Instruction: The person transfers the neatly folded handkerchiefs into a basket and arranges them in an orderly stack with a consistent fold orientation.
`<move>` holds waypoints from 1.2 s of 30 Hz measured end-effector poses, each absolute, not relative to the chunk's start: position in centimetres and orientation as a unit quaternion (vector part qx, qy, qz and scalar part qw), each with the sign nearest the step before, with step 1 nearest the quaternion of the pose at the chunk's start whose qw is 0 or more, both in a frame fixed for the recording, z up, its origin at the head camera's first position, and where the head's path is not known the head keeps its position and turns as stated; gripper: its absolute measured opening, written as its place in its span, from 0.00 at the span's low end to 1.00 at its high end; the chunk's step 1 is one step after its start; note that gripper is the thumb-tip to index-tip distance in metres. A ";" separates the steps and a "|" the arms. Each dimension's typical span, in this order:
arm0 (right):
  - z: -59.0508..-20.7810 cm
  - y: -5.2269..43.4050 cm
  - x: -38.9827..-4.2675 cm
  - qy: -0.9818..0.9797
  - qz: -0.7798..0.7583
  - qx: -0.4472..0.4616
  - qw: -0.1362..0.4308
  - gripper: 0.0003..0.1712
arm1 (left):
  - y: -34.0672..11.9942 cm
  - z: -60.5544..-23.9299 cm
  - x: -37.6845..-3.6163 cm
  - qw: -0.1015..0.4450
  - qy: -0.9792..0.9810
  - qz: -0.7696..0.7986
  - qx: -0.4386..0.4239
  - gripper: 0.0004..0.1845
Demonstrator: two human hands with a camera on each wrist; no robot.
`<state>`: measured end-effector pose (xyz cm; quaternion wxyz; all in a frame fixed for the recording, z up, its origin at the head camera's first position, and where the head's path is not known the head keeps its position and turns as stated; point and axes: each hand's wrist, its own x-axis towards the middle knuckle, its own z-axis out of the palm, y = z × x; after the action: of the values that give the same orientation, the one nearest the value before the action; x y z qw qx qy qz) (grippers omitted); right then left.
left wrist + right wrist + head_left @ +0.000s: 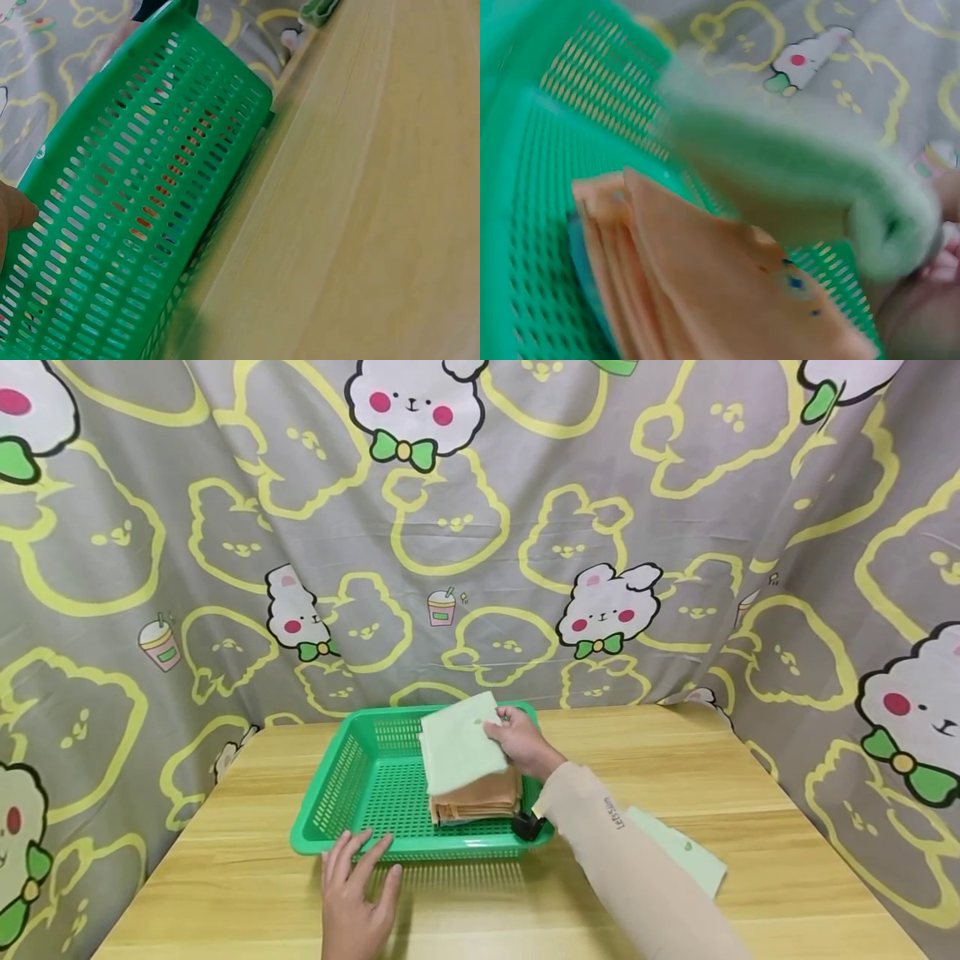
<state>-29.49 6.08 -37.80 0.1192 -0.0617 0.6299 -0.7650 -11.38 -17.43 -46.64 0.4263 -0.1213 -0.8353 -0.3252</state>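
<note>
A folded pale green cloth (463, 743) is pinched at its right edge by my right hand (521, 742), held above a stack of folded orange cloths (480, 800). In the right wrist view the green cloth (780, 161) is blurred, and small dark stars mark the top orange cloth (727, 277). The stack stands in the right part of a green perforated plastic basket (390, 785). My left hand (358, 893) touches the basket's front rim with spread fingers; its fingertip also appears beside the basket wall (142, 180) in the left wrist view.
Another folded pale green cloth (678, 852) lies on the wooden table (795, 893) right of the basket, partly behind my right forearm. A patterned grey curtain (480, 543) hangs around the back and sides. A small black object (527, 827) shows by my right wrist.
</note>
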 end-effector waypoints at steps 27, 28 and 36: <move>-39.3 5.9 -29.8 0.742 -0.669 -0.021 -0.042 0.10 | -17.4 -46.6 -11.4 0.425 -0.838 -0.322 -0.120 0.22; -39.3 5.9 -29.8 0.743 -0.668 -0.023 -0.043 0.10 | -17.4 -46.6 -11.4 0.425 -0.838 -0.321 -0.120 0.22; -39.3 6.0 -29.6 0.766 -0.642 -0.033 -0.033 0.14 | -17.4 -46.7 -11.4 0.432 -0.836 -0.316 -0.121 0.21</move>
<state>-29.55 6.02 -39.33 -0.0327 -0.0328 0.7656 -0.6416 -11.38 -17.40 -46.74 0.4324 -0.1211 -0.8359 -0.3156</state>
